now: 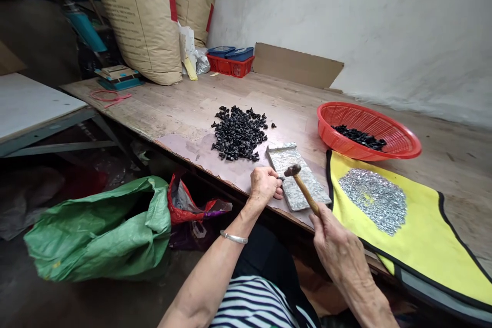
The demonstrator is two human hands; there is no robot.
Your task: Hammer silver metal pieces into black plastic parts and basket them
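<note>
Carefully, the left hand pinches a small black part at the edge of a metal plate, while the right hand grips a wooden-handled hammer tight above it.

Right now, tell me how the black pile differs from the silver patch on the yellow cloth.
The black pile is dark and dull, the silver patch bright and glittering. The black pieces look chunkier, in a loose heap; the silver lies flatter and denser, on yellow cloth, not the tabletop. Both are masses of small pieces.
</note>
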